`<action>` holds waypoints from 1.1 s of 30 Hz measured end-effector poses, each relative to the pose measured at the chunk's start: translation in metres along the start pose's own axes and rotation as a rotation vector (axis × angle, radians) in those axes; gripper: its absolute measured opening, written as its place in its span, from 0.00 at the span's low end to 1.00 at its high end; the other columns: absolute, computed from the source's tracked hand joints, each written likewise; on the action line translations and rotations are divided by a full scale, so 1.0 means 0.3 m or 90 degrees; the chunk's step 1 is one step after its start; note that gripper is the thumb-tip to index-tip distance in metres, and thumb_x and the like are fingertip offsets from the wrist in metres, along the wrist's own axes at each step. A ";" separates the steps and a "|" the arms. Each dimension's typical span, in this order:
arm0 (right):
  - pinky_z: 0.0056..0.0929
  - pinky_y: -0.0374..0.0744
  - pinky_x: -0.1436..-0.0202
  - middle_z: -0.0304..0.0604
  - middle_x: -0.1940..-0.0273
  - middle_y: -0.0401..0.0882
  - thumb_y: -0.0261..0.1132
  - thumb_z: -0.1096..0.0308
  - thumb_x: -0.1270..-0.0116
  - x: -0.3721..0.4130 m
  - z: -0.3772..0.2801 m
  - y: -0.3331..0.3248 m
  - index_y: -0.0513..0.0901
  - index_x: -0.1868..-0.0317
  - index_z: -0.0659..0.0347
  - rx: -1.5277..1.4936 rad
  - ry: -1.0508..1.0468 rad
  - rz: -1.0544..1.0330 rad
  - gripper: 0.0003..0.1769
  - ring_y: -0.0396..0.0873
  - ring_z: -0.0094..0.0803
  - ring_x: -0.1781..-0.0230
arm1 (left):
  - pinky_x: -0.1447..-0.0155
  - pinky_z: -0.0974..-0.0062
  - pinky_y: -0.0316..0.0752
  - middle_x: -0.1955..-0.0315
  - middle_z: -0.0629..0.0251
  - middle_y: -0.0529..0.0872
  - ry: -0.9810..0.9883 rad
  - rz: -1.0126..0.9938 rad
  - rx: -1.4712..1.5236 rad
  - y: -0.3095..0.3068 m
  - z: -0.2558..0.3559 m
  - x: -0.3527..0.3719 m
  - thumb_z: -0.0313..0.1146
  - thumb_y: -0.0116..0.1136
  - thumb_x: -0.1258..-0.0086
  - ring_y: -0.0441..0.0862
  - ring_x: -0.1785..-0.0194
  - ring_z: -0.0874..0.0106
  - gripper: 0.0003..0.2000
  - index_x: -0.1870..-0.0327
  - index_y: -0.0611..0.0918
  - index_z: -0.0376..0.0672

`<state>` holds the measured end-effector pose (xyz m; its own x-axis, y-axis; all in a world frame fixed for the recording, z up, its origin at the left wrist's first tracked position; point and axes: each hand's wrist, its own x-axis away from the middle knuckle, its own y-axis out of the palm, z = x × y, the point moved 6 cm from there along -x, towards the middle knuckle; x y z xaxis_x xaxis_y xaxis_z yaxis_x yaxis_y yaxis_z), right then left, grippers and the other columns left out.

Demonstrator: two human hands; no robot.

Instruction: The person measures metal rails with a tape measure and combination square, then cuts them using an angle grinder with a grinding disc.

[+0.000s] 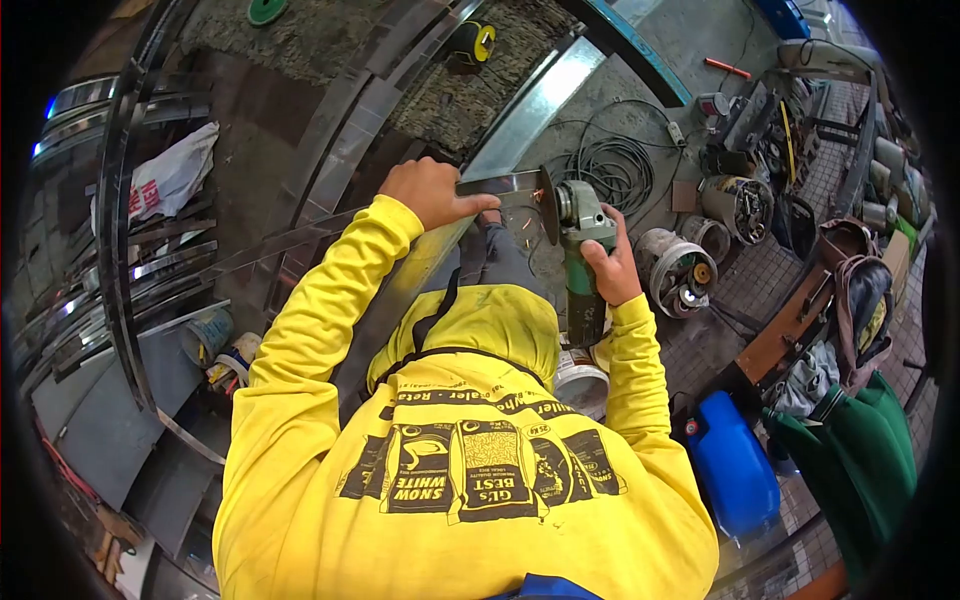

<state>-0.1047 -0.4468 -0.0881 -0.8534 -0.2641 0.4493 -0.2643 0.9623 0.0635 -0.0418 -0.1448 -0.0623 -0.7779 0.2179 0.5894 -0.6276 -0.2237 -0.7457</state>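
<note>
My right hand (614,262) is wrapped around the body of a green angle grinder (580,250), which points away from me. Its thin disc (549,206) stands on edge against the end of a flat metal bar (508,184), with small orange sparks at the contact. My left hand (432,193) is closed on that bar, thumb along its near side, left of the disc. Under the left hand runs a long metal beam (425,265). The fingertips of my left hand are partly hidden.
A coiled black cable (612,172) lies on the floor beyond the grinder. Buckets of tools and parts (740,208) stand to the right, with a blue jerrycan (733,465) nearer me. Long metal bars (120,190) and a white sack (175,172) are at left.
</note>
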 end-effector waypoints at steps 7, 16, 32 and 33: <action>0.32 0.74 0.34 0.47 0.40 0.79 0.74 0.46 0.32 -0.001 0.015 -0.026 0.65 0.25 0.64 0.005 0.031 -0.025 0.46 0.77 0.32 0.41 | 0.53 0.54 0.86 0.70 0.44 0.90 0.003 0.007 0.004 -0.003 -0.001 0.000 0.84 0.56 0.44 0.91 0.62 0.47 0.47 0.67 0.91 0.35; 0.31 0.75 0.35 0.46 0.40 0.79 0.73 0.48 0.31 0.004 0.031 -0.026 0.66 0.25 0.63 0.014 0.024 -0.016 0.43 0.77 0.32 0.42 | 0.53 0.52 0.84 0.71 0.45 0.89 -0.002 -0.003 0.004 0.004 -0.002 -0.001 0.84 0.52 0.41 0.90 0.61 0.46 0.47 0.67 0.90 0.37; 0.29 0.75 0.37 0.43 0.43 0.79 0.71 0.42 0.29 0.082 0.118 -0.073 0.67 0.26 0.63 -0.080 0.053 0.001 0.43 0.76 0.30 0.45 | 0.60 0.65 0.81 0.74 0.52 0.88 -0.036 -0.251 0.218 0.002 -0.077 -0.086 0.80 0.59 0.39 0.89 0.69 0.62 0.47 0.56 0.91 0.31; 0.29 0.75 0.38 0.44 0.43 0.80 0.71 0.42 0.29 0.081 0.118 -0.072 0.67 0.27 0.63 -0.081 0.055 0.008 0.43 0.77 0.29 0.45 | 0.48 0.56 0.81 0.66 0.45 0.91 -0.012 -0.235 0.157 -0.013 -0.077 -0.101 0.87 0.50 0.41 0.90 0.56 0.50 0.52 0.60 0.90 0.32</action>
<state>-0.1357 -0.4763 -0.1102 -0.8129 -0.2505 0.5258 -0.1903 0.9675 0.1667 -0.0150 -0.1286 -0.0845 -0.4987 0.3083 0.8101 -0.8505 -0.3542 -0.3887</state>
